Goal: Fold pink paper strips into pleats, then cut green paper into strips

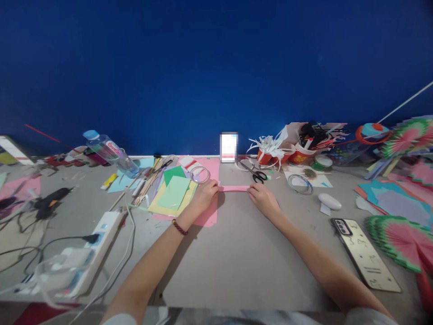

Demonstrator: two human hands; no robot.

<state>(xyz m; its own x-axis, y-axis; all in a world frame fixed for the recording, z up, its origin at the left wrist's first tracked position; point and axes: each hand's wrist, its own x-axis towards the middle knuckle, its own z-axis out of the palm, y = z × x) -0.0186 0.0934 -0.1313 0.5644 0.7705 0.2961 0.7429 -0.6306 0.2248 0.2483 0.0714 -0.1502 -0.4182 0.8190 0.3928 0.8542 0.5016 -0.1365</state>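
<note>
A paper strip (233,188) lies on the worktop (237,253) at the centre of the frame, between the left hand (204,195) and the right hand (262,198), each touching one end. Scissors (257,174) lie just behind its right end, a tape roll (199,174) behind its left. A phone (365,259) lies at lower right, a power strip (98,243) at lower left.

Your light is dim and soft, seemingly from the left: a broad shadow lies on the table (237,262) right of your left hand (203,195) and forearm. The pink strip (233,188) held between it and your right hand (262,198) looks sharp. Far to either side of the grip, edges bow and smear; beyond it, the blue wall (216,67) darkens toward the corners.
</note>
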